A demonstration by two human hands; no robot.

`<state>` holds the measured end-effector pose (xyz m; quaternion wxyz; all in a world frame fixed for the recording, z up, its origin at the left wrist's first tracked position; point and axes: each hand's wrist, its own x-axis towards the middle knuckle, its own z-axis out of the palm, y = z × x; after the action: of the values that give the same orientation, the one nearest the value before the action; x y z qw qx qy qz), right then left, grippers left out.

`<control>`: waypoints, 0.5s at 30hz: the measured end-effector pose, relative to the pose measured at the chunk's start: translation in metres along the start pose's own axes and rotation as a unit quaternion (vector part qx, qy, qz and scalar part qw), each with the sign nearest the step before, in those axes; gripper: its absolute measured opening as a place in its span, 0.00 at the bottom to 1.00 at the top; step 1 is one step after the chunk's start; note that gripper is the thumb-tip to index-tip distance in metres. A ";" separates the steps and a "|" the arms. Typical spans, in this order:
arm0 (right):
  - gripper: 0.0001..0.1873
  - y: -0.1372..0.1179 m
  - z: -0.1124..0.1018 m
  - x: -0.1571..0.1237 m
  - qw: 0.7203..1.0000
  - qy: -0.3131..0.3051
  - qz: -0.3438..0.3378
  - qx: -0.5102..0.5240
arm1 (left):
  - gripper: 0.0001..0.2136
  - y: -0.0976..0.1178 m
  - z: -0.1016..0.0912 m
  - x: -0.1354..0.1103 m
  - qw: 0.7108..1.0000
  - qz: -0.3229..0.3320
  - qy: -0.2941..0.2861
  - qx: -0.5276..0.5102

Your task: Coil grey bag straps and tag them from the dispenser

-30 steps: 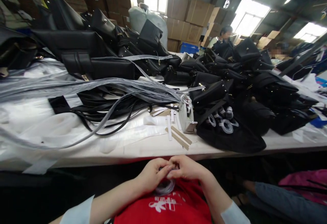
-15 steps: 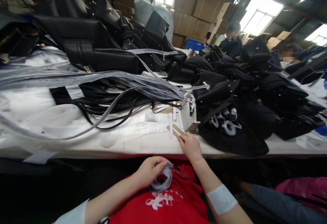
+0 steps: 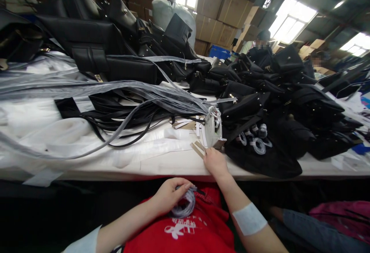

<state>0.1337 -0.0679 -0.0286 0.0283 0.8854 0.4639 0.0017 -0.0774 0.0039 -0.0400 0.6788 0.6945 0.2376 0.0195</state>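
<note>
My left hand [image 3: 173, 195] is closed around a coil of grey plastic-wrapped strap [image 3: 185, 205], in front of the red apron [image 3: 179, 232]. On the table edge, my right hand [image 3: 216, 163] has its fingers bent together and pointing down. Its fingertips touch the ends of two brown card strips [image 3: 197, 150]; whatever is between them is hidden. Just beyond stands a tape dispenser [image 3: 213, 128]. White paper strips [image 3: 197, 126] lie to its left, and long grey wrapped straps [image 3: 162, 99] run leftward behind it.
Black bags [image 3: 127, 66] are heaped along the back and right of the table [image 3: 170, 168]. Small clear coils [image 3: 258, 145] rest on black material at right. A roll of clear plastic [image 3: 69, 129] lies at left. Two people work farther back; a seated person's leg [image 3: 315, 222] shows at lower right.
My right hand has shifted slightly right and the white strip that lay across the brown card strips no longer shows there. My left hand stays on the coil.
</note>
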 end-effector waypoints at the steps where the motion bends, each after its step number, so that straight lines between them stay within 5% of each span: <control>1: 0.13 0.003 -0.006 0.001 1.000 -0.007 -0.010 0.000 | 0.18 -0.001 0.000 -0.001 1.000 0.001 0.001 0.000; 7: 0.14 0.023 -0.019 0.000 0.997 -0.041 -0.065 -0.009 | 0.21 -0.006 0.000 -0.001 1.000 0.000 0.003 -0.016; 15: 0.11 0.022 0.002 -0.019 1.000 -0.007 -0.003 -0.003 | 0.24 -0.014 0.001 0.002 0.999 -0.011 -0.026 -0.018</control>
<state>0.1405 -0.0960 -0.0289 0.0337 0.8838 0.4667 -0.0033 -0.0793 0.0035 -0.0537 0.6974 0.6797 0.2273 -0.0022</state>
